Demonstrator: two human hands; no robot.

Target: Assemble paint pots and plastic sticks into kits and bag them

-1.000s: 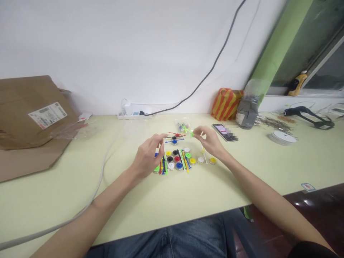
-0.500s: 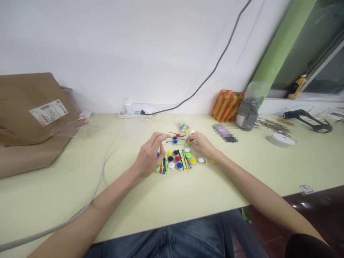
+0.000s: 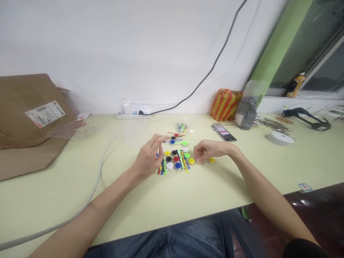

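My left hand (image 3: pixel 149 156) hovers at the left of a cluster of small plastic spinner pieces, its index finger stretched out and thumb apart, with nothing visible between them. Fingers of my right hand (image 3: pixel 209 148) are bent down and closed over a white round spinner base (image 3: pixel 199 161), which they partly cover. Beside it sits a yellow base (image 3: pixel 212 161). Coloured bases, such as a blue one (image 3: pixel 177 166) and a red one (image 3: pixel 175 158), stand in rows between two bundles of plastic arrows (image 3: pixel 184 161). Behind them, a red arrow (image 3: pixel 176 134) and a blue arrow lie on bases.
A clear bag of small parts (image 3: pixel 184 127) lies behind the spinners. Further right are a phone (image 3: pixel 225 133), a striped bag (image 3: pixel 225 104) and a white spool (image 3: pixel 281 139). A brown cardboard package (image 3: pixel 34 129) and a grey cable (image 3: pixel 100 175) are on the left.
My right hand has moved from the green arrow at the back toward me and right, down to the white base. The green arrow stays behind on its base. My left hand is nearly still.
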